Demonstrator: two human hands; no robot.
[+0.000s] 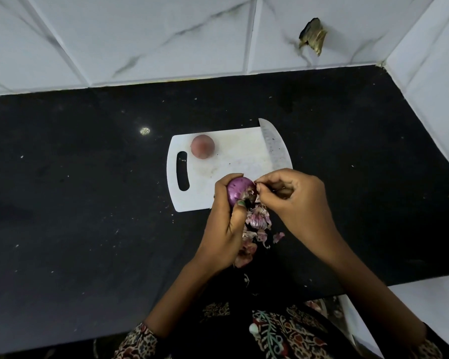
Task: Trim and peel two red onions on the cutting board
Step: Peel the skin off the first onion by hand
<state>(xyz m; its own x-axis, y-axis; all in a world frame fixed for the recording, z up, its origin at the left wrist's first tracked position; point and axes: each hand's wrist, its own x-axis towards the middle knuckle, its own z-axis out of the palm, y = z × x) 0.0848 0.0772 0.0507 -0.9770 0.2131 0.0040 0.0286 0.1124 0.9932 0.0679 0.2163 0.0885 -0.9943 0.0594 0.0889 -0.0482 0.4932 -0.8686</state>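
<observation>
Left hand (227,226) grips a partly peeled purple onion (240,190) above the near edge of the white cutting board (233,161). Right hand (296,200) pinches a bit of skin at the onion's end. Second onion (202,146), unpeeled, sits on the board's far left near the handle slot. Knife (274,145) lies along the board's right side. Loose peels (257,226) are piled on the black counter (88,203) below the hands.

No readable text, label, brand or number anywhere; the knife blade (272,145) on the cutting board (233,156) carries faint speckled marks (too blurred to make out as lettering).
</observation>
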